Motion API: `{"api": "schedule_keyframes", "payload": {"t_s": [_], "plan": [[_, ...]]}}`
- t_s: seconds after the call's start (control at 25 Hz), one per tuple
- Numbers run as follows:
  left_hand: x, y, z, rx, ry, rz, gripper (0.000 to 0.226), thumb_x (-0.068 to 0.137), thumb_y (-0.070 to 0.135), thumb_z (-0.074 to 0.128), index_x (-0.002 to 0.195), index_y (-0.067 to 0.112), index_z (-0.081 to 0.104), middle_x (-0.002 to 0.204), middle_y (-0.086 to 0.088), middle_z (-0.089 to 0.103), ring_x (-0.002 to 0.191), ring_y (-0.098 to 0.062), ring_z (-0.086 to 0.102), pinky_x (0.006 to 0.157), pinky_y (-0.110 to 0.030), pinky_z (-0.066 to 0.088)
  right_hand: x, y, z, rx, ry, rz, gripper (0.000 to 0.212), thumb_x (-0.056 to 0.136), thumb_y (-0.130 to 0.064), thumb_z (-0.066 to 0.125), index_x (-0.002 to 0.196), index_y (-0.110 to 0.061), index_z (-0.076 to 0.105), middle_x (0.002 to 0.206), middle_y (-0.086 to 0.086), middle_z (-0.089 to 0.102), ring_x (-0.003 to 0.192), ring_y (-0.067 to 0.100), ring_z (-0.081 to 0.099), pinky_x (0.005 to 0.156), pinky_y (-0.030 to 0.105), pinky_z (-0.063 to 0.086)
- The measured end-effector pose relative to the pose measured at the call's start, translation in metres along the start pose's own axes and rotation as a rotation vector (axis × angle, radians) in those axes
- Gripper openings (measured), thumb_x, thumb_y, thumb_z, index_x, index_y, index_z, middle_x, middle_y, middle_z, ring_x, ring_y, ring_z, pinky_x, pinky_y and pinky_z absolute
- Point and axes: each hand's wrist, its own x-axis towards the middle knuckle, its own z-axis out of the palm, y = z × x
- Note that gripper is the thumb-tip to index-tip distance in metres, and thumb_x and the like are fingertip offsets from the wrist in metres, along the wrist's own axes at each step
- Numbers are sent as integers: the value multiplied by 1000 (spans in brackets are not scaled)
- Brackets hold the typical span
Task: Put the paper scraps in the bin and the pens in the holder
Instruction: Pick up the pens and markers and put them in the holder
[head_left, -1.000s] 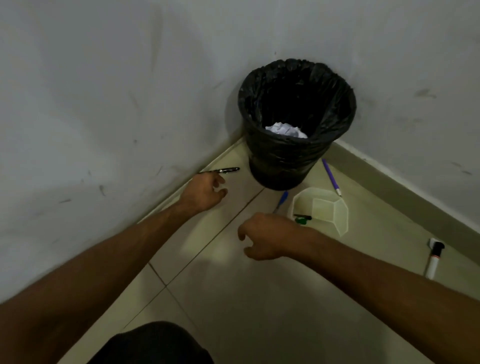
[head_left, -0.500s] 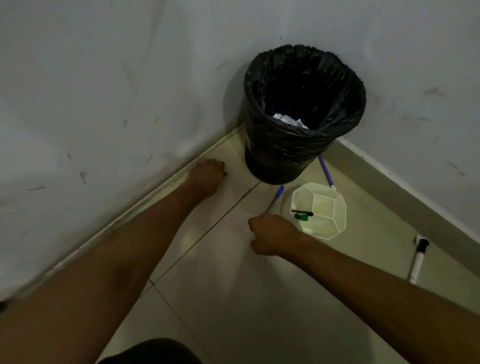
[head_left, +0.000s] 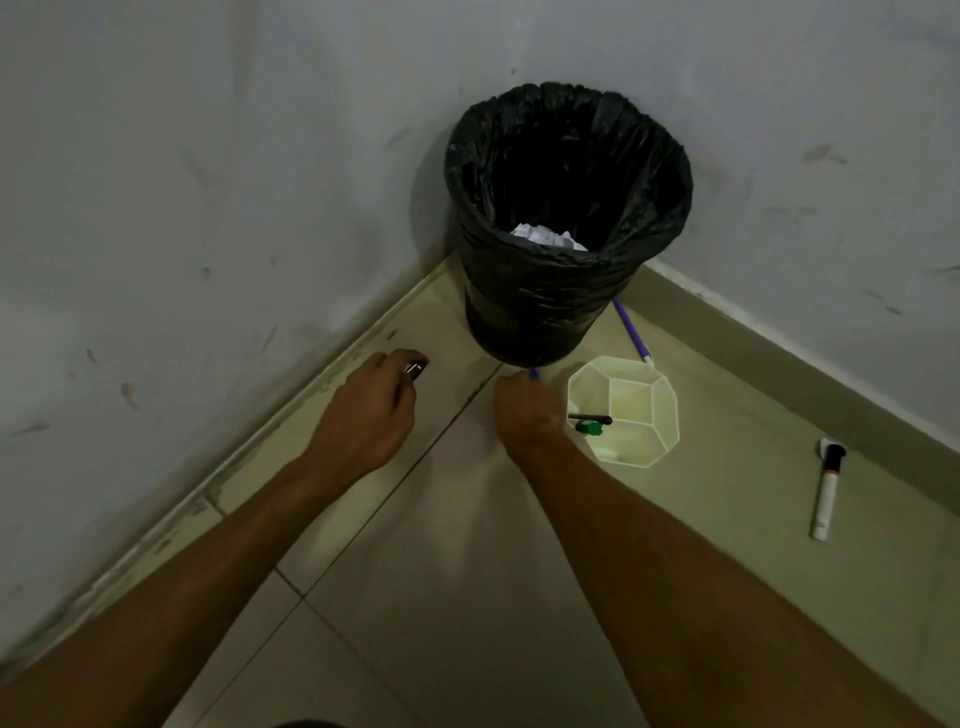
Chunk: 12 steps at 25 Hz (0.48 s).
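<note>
A bin lined with a black bag stands in the corner, with crumpled white paper inside. My left hand grips a dark metal pen by the left wall. My right hand closes on a blue pen on the floor in front of the bin; only the pen's tip shows. The white multi-compartment holder stands right of that hand, with a black pen and a green-capped one in it. A purple pen lies behind it.
A white marker with a black cap lies on the tiles at the right, near the skirting. Two walls meet behind the bin and close the space on the left and the right.
My left hand has taken the dark pen off the floor by the wall. My right hand has moved forward over the blue pen and covered most of it.
</note>
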Motion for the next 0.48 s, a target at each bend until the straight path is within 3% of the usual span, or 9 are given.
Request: {"api": "schedule_keyframes", "payload": {"t_s": [0.12,0.28,0.4,0.48], "plan": [[0,26,-8,-66,-35,24,36,98,14,43,130,21,57,102,-5,64,89,-18,60,77,-30,47,-10,4,0,94,-170,-83,43,90,-8,63,131,-6,49,136,16,51,123,29,54,98,36,46],[21,73,-18,-203,-34,101,38,95,6,44,127,21,59,87,2,66,67,4,55,62,-7,38,-26,7,-41,381,-560,-141,62,75,-3,77,128,-12,47,112,13,61,86,25,72,74,36,62],[43,107,-22,-442,-83,32,42,90,5,42,124,20,61,82,4,64,57,1,51,59,-18,39,-52,30,-95,683,-619,-109,84,76,2,75,141,-27,32,100,10,57,68,21,72,58,31,62],[53,125,-22,-607,-120,-87,36,91,5,41,113,18,66,76,1,61,50,-1,45,51,-20,34,-73,65,-118,780,-602,-116,86,78,4,71,146,-26,28,104,15,60,71,27,74,63,35,63]]}}
